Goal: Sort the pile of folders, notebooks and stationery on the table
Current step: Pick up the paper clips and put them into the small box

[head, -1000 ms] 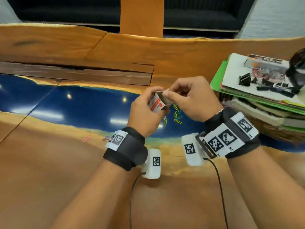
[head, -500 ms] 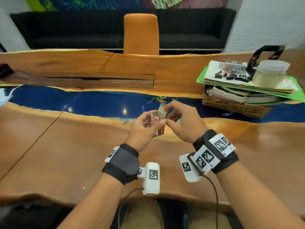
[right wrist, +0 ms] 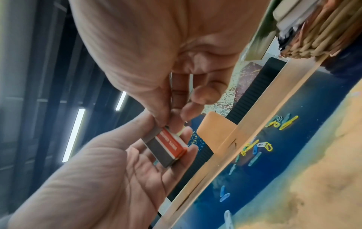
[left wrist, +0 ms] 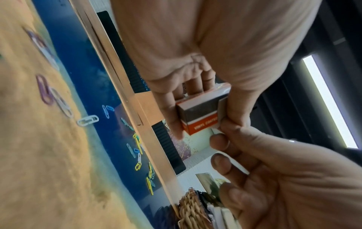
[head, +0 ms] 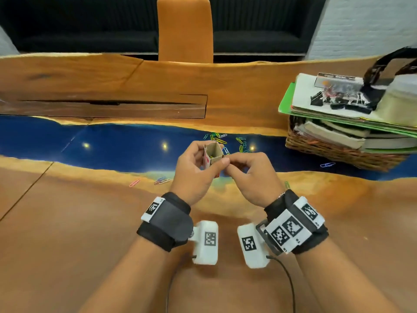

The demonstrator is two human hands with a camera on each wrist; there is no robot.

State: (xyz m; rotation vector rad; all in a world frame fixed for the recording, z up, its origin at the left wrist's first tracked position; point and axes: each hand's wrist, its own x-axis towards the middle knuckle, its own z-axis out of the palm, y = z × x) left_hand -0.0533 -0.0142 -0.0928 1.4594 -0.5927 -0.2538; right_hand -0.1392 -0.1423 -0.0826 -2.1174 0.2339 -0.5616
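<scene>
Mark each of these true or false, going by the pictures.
1. The left hand holds a small cardboard box with its top open. True.
2. The right hand rests flat on the table. False: it is raised, its fingers curled, pinching at the box's edge.
3. Coloured paper clips lie scattered on the blue strip of the table beyond the hands. True.
4. The wicker basket stands to the person's left. False: it stands at the right, with books and folders piled in and on it.
5. Black binder clips lie on top of the pile over the basket. True.
6. The box is blue. False: it is orange, white and grey.
</scene>
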